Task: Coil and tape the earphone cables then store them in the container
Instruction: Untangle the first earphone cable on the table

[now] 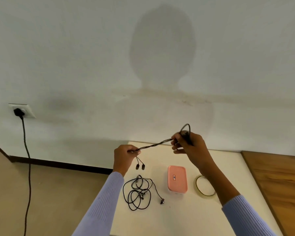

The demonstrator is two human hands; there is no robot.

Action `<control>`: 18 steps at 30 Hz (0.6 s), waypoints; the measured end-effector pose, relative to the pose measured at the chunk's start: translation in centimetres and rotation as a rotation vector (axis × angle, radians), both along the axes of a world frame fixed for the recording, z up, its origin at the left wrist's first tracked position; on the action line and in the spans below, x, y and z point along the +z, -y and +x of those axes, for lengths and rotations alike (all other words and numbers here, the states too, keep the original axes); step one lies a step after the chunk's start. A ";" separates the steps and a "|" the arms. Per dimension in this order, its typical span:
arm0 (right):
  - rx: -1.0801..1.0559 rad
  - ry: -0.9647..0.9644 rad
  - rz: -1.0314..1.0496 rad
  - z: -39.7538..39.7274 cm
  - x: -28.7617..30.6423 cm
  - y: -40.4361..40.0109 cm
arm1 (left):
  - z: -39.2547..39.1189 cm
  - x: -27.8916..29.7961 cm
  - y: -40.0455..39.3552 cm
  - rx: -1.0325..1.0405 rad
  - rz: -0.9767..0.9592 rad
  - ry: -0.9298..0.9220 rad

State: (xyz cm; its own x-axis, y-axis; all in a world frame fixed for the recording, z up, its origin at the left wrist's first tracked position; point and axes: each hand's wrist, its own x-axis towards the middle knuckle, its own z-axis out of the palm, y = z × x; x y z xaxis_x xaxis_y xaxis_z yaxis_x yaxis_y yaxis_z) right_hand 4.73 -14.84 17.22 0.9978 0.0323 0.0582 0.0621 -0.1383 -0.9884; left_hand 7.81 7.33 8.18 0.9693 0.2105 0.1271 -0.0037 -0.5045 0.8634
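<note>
A black earphone cable (153, 145) is stretched taut in the air between my two hands above the white table (186, 218). My left hand (123, 157) pinches one end, with the two earbuds (140, 166) dangling below it. My right hand (189, 146) grips the other end, where a loop of cable sticks up above the fingers. A second black earphone (138, 193) lies in a loose tangle on the table. To its right sits a pink lidded container (177, 179), lid on. A roll of clear tape (205, 186) lies flat further right, partly behind my right forearm.
The table stands against a white wall. A wooden surface (283, 184) adjoins it on the right. At the left, a black plug in a wall socket (19, 111) has a cord running down to the tan floor (41, 193).
</note>
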 end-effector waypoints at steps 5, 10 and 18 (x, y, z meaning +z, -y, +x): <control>-0.080 -0.064 -0.103 -1.0 -3.2 1.2 | -1.4 0.2 -0.8 0.049 -0.148 -0.034; -0.159 -0.065 -0.136 -2.6 -4.0 2.2 | -4.3 2.3 1.3 0.018 -0.307 0.028; 0.018 -0.033 -0.501 -8.3 -5.9 2.5 | -11.3 2.7 7.5 -0.168 -0.432 -0.055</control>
State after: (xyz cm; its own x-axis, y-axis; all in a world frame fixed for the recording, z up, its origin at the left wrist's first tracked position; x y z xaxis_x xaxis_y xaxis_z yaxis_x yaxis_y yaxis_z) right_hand -3.60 -17.32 11.30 0.9979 0.0655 -0.0003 0.0388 -0.5952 -0.8026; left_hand -3.47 -0.18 10.84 0.9973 0.0726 0.0101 -0.0032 -0.0951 0.9955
